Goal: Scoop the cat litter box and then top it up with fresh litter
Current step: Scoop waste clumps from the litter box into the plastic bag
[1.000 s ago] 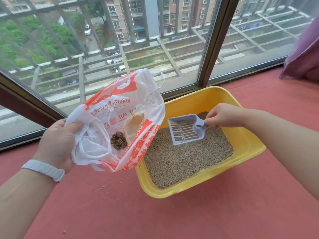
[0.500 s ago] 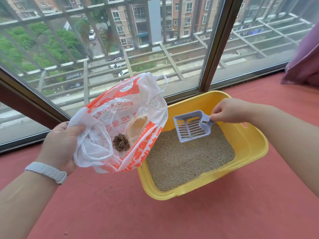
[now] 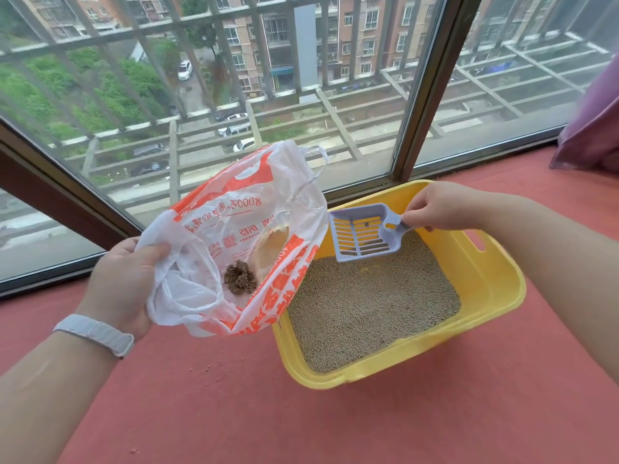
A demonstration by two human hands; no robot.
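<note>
Purple curtain [image 3: 599, 128] — barred window [image 3: 234, 95]; parked cars [image 3: 234, 128]

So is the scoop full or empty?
Nearly empty. The scoop, held by the right hand, shows bare slots and only a few specks; the clump lies in the bag.

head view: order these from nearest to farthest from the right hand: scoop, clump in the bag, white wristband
1. scoop: held by the right hand, over the litter box.
2. clump: inside the bag, left of the box.
3. white wristband: on the left wrist, far left.
</note>
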